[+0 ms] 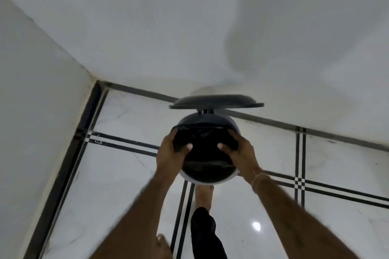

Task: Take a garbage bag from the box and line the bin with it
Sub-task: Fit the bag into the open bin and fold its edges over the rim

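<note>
1. Both my hands sit at the mouth of the bin point(210, 180). My left hand point(171, 153) and right hand point(239, 151) are each closed on the black garbage bag point(205, 149), thumbs inside the opening, fingers curled over the outer edge.
2. The bag lies between my two grips, stretched across the bin's mouth and sagging into it. The box is nowhere in view.
3. The lid point(216, 102) stands raised just beyond my fingertips; my foot point(203, 193) is below my wrists, at the base of the bin, probably on a pedal, though I cannot see one.
4. Judgement: the bag is in, the hem not yet folded over the rim.
5. To do it well: keep both pinches firm, draw the hem outward and down over the rim on my sides first, then work round to the far edge under the lid.
6. Keep the foot steady so the lid stays up.
7. Risk: thin film may tear if I pull unevenly.
</note>
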